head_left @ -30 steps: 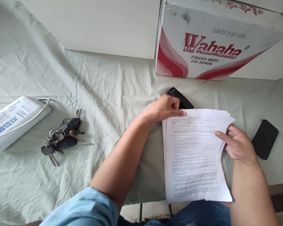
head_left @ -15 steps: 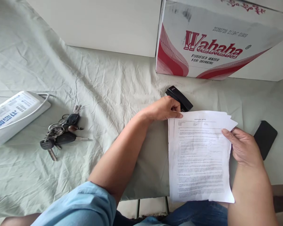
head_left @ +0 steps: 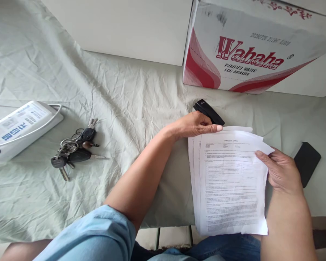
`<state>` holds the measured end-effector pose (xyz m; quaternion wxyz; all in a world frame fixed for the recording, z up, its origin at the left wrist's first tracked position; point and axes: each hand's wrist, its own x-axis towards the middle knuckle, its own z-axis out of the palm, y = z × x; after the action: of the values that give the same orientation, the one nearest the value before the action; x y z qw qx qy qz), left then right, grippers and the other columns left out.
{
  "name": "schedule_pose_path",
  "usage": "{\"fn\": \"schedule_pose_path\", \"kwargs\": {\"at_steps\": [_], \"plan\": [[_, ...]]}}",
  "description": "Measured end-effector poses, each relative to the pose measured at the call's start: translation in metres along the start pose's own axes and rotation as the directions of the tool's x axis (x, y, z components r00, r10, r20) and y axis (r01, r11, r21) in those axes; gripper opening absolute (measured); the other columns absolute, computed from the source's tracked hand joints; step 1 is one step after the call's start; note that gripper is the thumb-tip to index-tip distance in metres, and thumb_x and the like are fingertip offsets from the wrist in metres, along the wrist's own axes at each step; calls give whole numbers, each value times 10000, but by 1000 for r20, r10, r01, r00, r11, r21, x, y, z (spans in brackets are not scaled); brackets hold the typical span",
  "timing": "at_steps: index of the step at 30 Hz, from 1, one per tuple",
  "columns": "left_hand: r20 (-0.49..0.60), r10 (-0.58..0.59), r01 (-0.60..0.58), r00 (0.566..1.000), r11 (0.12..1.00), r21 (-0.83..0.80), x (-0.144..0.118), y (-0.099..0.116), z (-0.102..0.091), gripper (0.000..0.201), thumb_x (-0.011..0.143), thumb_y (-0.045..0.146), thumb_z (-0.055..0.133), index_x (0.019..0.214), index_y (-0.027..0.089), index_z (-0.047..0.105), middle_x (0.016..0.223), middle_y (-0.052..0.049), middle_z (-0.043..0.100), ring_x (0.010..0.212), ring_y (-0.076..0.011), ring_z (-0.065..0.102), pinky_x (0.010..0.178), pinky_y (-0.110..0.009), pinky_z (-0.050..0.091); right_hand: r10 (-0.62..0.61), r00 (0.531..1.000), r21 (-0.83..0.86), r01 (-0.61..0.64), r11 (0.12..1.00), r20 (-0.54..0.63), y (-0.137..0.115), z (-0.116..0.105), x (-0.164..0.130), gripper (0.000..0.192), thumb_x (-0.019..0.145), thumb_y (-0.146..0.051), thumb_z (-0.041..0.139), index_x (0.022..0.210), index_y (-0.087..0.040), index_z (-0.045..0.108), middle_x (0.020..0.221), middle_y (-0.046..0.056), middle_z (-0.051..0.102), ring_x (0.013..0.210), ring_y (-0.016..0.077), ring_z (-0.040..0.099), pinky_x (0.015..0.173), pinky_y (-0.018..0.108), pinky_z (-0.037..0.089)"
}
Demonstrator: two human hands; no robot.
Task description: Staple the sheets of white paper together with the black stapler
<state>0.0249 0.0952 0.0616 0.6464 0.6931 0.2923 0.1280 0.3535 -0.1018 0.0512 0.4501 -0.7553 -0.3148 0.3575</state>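
Both hands (head_left: 281, 170) on papers (head_left: 230, 185)

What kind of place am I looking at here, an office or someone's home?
Probably a makeshift desk in a home or small office: a table under a wrinkled cloth, printed papers beside a black stapler, a bunch of keys, and a Wahaha water carton.
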Motion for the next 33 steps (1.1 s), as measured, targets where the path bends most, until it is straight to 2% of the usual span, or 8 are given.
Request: {"fn": "schedule_pose_path", "kwargs": {"at_steps": [5, 9, 13, 17, 21, 24, 28, 33], "plan": [[89, 40, -53, 995, 988, 144, 5, -7, -1, 563, 863, 654, 900, 698, 229, 569, 722, 15, 514, 710, -156, 439, 660, -345, 304, -62, 998, -20, 61, 998, -11, -4, 11, -4, 413, 701, -587, 1121, 888, -285, 911, 846, 6, 867, 739, 230, 758, 765, 386, 685], [72, 72, -80, 995, 990, 114, 5, -8, 0, 415, 914, 403, 827, 658, 216, 560, 707, 20, 498, 699, -145, 437, 684, -341, 334, -118, 991, 8, 118, 993, -57, -5, 8, -9, 437, 693, -596, 1131, 945, -305, 924, 958, 15, 906, 904, 256, 834, 1016, 412, 710], [-68, 123, -131, 990, 985, -116, 1, -6, 0, 506, 902, 612, 921, 751, 204, 663, 769, 3, 594, 747, -157, 537, 701, -331, 413, -68, 998, 80, 68, 994, -2, -16, -22, -18, 636, 655, -676, 1103, 1157, -332, 920, 1213, 98, 926, 1263, 443, 870, 1173, 582, 694], [-344, 135, -229, 929, 941, -249, 1, -7, 2, 604, 894, 767, 912, 846, 206, 695, 847, -12, 652, 817, -167, 615, 712, -315, 466, -41, 999, 98, 38, 994, 24, -31, -44, -18, 1016, 518, -852, 1086, 1345, -295, 892, 1508, 228, 835, 1603, 566, 681, 1270, 698, 626], [-504, 135, -298, 853, 919, -258, 5, -11, 5, 576, 935, 761, 886, 865, 220, 699, 843, -4, 640, 827, -165, 622, 733, -317, 490, -186, 982, 140, 183, 973, 13, -38, -25, -13, 966, 497, -651, 1157, 1370, -360, 863, 1727, 167, 714, 1760, 512, 522, 1385, 733, 513], [-443, 170, -322, 880, 900, -294, 5, -11, 6, 555, 902, 751, 928, 917, 220, 766, 916, -22, 723, 923, -192, 703, 835, -335, 575, -271, 947, 157, 298, 942, -175, -40, -7, -12, 760, 576, -349, 1097, 1304, -347, 878, 1655, 88, 767, 1728, 478, 561, 1450, 795, 389], [-286, 207, -306, 936, 878, -368, 2, -10, 5, 590, 774, 718, 1041, 934, 199, 813, 1017, -65, 814, 1063, -255, 792, 993, -407, 648, -505, 817, 154, 556, 816, -278, -45, -13, -10, 706, 544, -375, 1074, 1228, -380, 902, 1697, 69, 719, 1728, 539, 542, 1311, 862, 516], [-196, 208, -255, 958, 932, -257, 1, -10, 1, 474, 732, 525, 1081, 968, 179, 859, 985, -70, 835, 990, -241, 778, 931, -373, 629, -442, 883, 138, 463, 875, -158, -49, -20, -18, 1079, 438, -544, 1163, 1453, -497, 799, 1775, 67, 663, 1694, 539, 578, 1252, 871, 569]]}}
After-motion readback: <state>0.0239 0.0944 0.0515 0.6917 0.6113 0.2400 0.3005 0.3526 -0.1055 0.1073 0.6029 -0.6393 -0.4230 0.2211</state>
